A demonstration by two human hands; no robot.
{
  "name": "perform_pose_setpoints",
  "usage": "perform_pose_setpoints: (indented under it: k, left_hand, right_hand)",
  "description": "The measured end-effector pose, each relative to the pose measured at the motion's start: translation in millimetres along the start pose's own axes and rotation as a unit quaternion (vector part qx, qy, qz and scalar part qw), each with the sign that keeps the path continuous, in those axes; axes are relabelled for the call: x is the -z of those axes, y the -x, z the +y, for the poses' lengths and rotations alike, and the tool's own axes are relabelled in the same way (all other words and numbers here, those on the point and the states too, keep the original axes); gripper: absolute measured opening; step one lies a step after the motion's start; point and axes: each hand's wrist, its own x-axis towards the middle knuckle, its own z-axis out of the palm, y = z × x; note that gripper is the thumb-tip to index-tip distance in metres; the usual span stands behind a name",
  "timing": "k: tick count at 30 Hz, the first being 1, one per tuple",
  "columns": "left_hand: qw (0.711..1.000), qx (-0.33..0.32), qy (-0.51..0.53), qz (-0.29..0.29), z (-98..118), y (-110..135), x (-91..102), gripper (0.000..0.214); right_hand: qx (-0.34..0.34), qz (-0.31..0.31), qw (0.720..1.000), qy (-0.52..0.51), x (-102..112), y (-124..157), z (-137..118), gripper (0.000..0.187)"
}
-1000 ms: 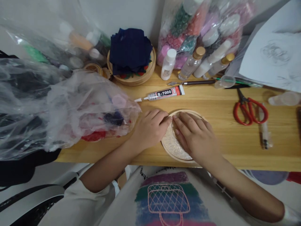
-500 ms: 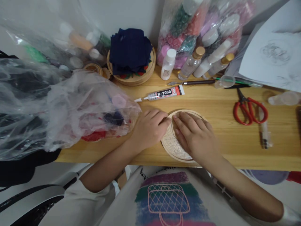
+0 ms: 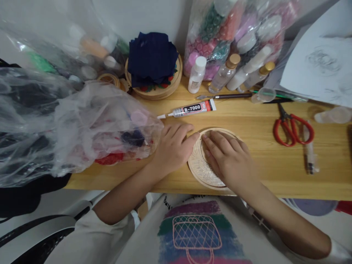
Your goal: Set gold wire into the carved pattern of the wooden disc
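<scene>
A round wooden hoop (image 3: 198, 165) with pale cloth bearing a fine line pattern lies on the wooden table (image 3: 255, 172) near its front edge. My right hand (image 3: 229, 161) lies flat on the cloth, fingers stretched out and close together, pressing it. My left hand (image 3: 173, 147) rests on the table at the hoop's left rim, fingers extended, fingertips touching the rim. A tube of B-7000 glue (image 3: 192, 109) lies just beyond both hands.
A crumpled plastic bag (image 3: 82, 128) of craft items sits left of my left hand. Red scissors (image 3: 292, 129) and a pen (image 3: 310, 156) lie right. Bottles (image 3: 225, 75), a brush (image 3: 224, 96), bead bags (image 3: 233, 29), a hoop with dark blue cloth (image 3: 153, 62) and paper sheets (image 3: 319, 62) line the back.
My left hand has shifted slightly up and left, its fingers spreading along the hoop's rim. The right hand stays pressed on the cloth.
</scene>
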Motion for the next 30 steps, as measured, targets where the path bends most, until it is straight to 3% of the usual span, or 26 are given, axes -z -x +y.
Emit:
perform_pose_setpoints:
  k: [6, 16, 30]
  left_hand:
    - [1.0, -0.015, 0.009, 0.007, -0.7, -1.5, 0.2, 0.023]
    - [0.998, -0.042, 0.009, -0.034, -0.3, -3.8, -0.6, 0.028]
    - [0.999, -0.031, 0.023, -0.035, -0.5, -5.2, -2.7, 0.03]
  right_hand:
    - [0.007, 0.012, 1.0, 0.012, 0.3, -1.3, 0.3, 0.032]
    - [0.006, 0.009, 1.0, 0.006, 0.2, -1.3, 0.1, 0.032]
    - [0.007, 0.026, 1.0, 0.011, 1.3, -4.3, -1.1, 0.03]
